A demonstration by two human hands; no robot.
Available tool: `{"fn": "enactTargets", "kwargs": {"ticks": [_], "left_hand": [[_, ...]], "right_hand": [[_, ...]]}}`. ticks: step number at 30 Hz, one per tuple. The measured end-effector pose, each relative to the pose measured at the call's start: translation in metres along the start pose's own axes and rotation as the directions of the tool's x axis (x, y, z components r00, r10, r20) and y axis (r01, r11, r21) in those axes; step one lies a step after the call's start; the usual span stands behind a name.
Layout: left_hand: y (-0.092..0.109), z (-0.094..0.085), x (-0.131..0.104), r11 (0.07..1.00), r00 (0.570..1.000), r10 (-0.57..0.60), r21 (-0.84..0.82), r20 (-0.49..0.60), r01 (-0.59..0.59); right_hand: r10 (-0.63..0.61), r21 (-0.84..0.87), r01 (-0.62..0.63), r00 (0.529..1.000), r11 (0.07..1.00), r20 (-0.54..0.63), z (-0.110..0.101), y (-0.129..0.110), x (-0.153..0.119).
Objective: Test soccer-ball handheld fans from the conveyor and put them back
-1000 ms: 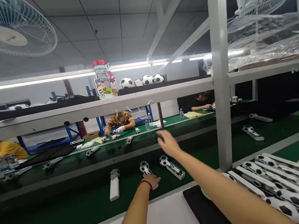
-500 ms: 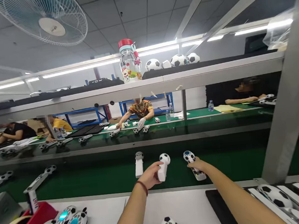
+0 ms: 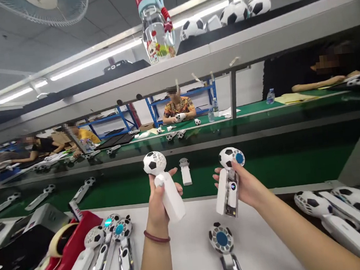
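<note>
My left hand (image 3: 157,207) is closed around a white handheld fan (image 3: 173,199) with a soccer-ball head; its smooth handle tilts toward me. In my right hand (image 3: 247,183) is a second soccer-ball fan (image 3: 225,190), with a blue hub and a see-through handle showing inner parts and a small lit display. Both fans are held up above the front edge of the green conveyor belt. On the white worktop below them lies a blue-hubbed fan (image 3: 221,238), also with a lit display. Another fan (image 3: 186,174) rests on the belt between my hands.
Several fans (image 3: 125,259) lie at left beside a red tape dispenser (image 3: 64,256). More fans (image 3: 348,231) fill the right side. A metal shelf (image 3: 204,60) crosses above, carrying a water bottle (image 3: 156,31). Co-workers sit beyond the belt, one in a patterned shirt (image 3: 179,106).
Both hands have come back from the belt toward me, raising the two fans with their heads upward. My view has tilted downward. The co-worker opposite has brought both hands together.
</note>
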State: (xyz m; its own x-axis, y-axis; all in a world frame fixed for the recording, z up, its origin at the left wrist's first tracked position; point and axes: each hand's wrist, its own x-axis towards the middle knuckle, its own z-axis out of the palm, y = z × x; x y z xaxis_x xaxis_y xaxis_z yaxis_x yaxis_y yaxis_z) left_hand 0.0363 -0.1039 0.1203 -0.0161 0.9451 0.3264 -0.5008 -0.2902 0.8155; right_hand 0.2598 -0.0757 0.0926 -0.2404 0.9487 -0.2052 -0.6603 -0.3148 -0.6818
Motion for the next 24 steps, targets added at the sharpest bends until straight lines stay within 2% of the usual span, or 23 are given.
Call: {"fn": "enactTargets", "kwargs": {"ticks": [3,5,7,10,14,16,17,19,21,24], "left_hand": [[-0.008,-0.006,-0.002,0.983,1.0,0.002,0.186,0.011,-0.004],[-0.016,-0.008,0.0,0.967,0.999,-0.028,0.254,0.044,0.016],[-0.028,-0.009,0.002,0.937,0.999,-0.025,0.348,0.046,0.007],[-0.054,-0.014,0.006,0.878,0.998,0.016,0.477,0.055,-0.04],[-0.098,-0.027,0.006,0.868,0.997,0.008,0.495,0.08,-0.047],[-0.116,-0.033,0.005,0.9,1.0,-0.021,0.434,-0.013,0.025],[-0.123,-0.036,0.004,0.914,0.996,-0.054,0.398,-0.073,0.079],[-0.132,-0.042,0.003,0.917,0.978,-0.138,0.353,-0.155,0.185],[-0.135,-0.047,0.001,0.898,0.961,-0.227,0.347,-0.158,0.269],[-0.134,-0.052,-0.002,0.86,0.926,-0.367,0.35,-0.083,0.372]], "right_hand": [[-0.087,0.003,0.087,0.995,0.996,0.04,-0.015,0.011,-0.005],[-0.193,-0.113,0.191,0.981,0.975,-0.013,-0.027,0.021,0.001],[-0.329,-0.283,0.299,0.942,0.911,-0.066,-0.038,0.031,0.01],[-0.454,-0.447,0.382,0.889,0.809,-0.06,-0.05,0.043,0.022],[-0.496,-0.476,0.451,0.867,0.755,0.034,-0.059,0.049,0.027],[-0.483,-0.468,0.481,0.867,0.741,0.126,-0.063,0.049,0.027],[-0.431,-0.485,0.453,0.887,0.748,0.164,-0.066,0.049,0.027],[-0.247,-0.57,0.314,0.95,0.76,0.193,-0.071,0.051,0.029],[-0.113,-0.633,0.185,0.982,0.752,0.152,-0.075,0.054,0.032],[-0.149,-0.544,0.143,0.988,0.827,0.033,-0.076,0.061,0.039]]}}
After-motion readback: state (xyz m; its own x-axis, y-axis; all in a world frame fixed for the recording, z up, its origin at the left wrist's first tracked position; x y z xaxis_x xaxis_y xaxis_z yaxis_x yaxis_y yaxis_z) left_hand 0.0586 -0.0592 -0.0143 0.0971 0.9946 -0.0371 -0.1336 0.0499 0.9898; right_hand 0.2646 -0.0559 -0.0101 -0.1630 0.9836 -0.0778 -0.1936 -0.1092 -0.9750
